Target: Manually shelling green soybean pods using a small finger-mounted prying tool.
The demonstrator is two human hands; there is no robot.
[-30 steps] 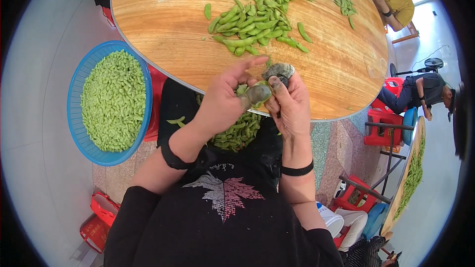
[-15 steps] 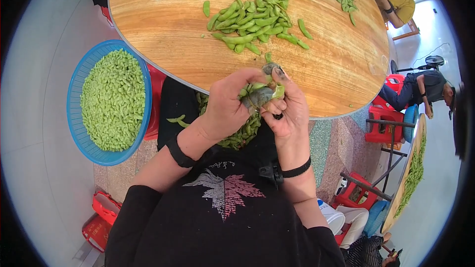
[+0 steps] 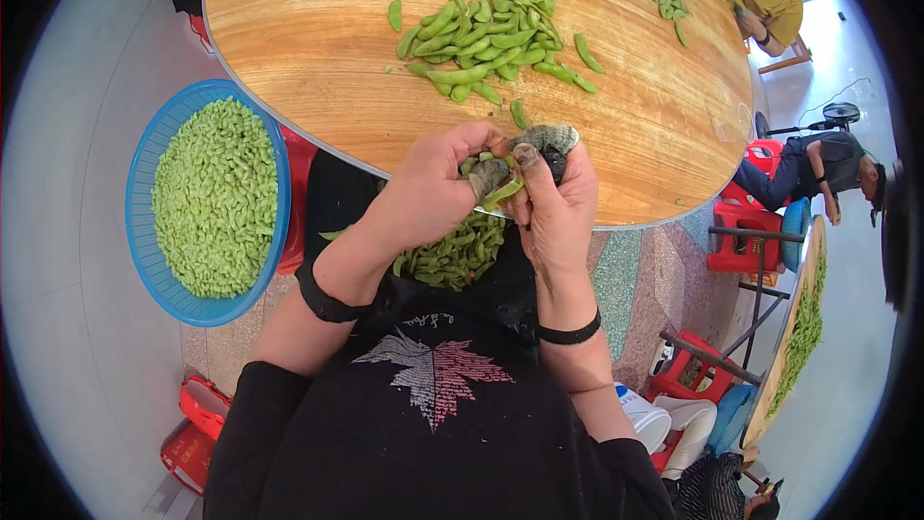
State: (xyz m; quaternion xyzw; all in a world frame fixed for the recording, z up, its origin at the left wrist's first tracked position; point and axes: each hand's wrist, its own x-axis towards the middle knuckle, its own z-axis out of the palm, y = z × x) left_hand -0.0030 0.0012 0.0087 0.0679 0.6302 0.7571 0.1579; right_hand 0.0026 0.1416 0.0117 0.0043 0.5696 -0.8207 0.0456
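Note:
My left hand (image 3: pixel 430 189) and right hand (image 3: pixel 564 204) meet at the near table edge, fingers closed around a green edamame pod (image 3: pixel 502 195). More green shows inside the left fingers. Grey, dirt-stained coverings wrap the left thumb and a right finger; dark stains mark the right thumb. Just beyond the hands a single pod (image 3: pixel 518 115) lies on the round wooden table (image 3: pixel 318 58). Farther back is a loose pile of edamame pods (image 3: pixel 496 43). Below the hands, pods or empty hulls (image 3: pixel 452 255) fill my lap, partly hidden by the hands.
To my left, a blue plastic basket (image 3: pixel 141 149) of shelled green beans (image 3: pixel 214 202) stands beside a red stool (image 3: pixel 296 173). People sit across and to the right, one by another table (image 3: pixel 770 404) with pods. A white bucket (image 3: pixel 647 422) stands at lower right.
My right hand has turned and its covered finger now arches over the top. The pod between the hands sits lower and more exposed. The view has shifted slightly.

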